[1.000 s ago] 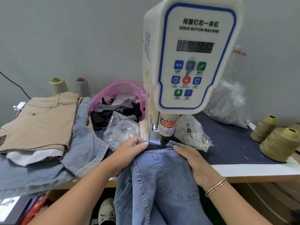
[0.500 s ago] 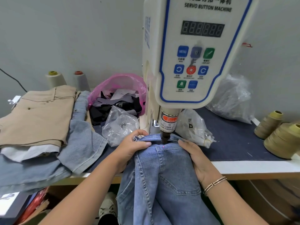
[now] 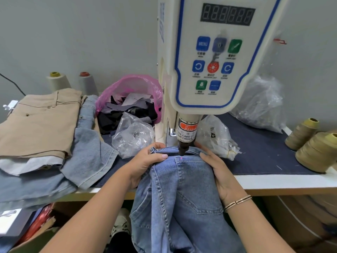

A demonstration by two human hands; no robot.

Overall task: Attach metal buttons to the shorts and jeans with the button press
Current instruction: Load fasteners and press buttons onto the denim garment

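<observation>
A pair of light blue jeans point(image 3: 184, 189) hangs over the table's front edge, its waistband under the ram point(image 3: 182, 151) of the white button press point(image 3: 204, 70). A small red light dot lies on the denim just below the ram. My left hand point(image 3: 145, 161) grips the waistband on the left, thumb on top and fingers curled round the fold. On the right, my right hand point(image 3: 217, 170) holds the waistband edge, its fingers wrapped behind the cloth. Both hands sit close beside the ram.
Tan shorts point(image 3: 36, 123) lie on denim garments point(image 3: 87, 156) at the left. A pink bag of fabric scraps point(image 3: 131, 88), clear bags of buttons point(image 3: 133, 134) point(image 3: 217, 136) and a big crumpled bag point(image 3: 260, 105) flank the press. Thread cones point(image 3: 317, 152) stand at right.
The view has moved closer to the press. Both hands slid the waistband a little further under the ram, and the red dot now shows on the denim.
</observation>
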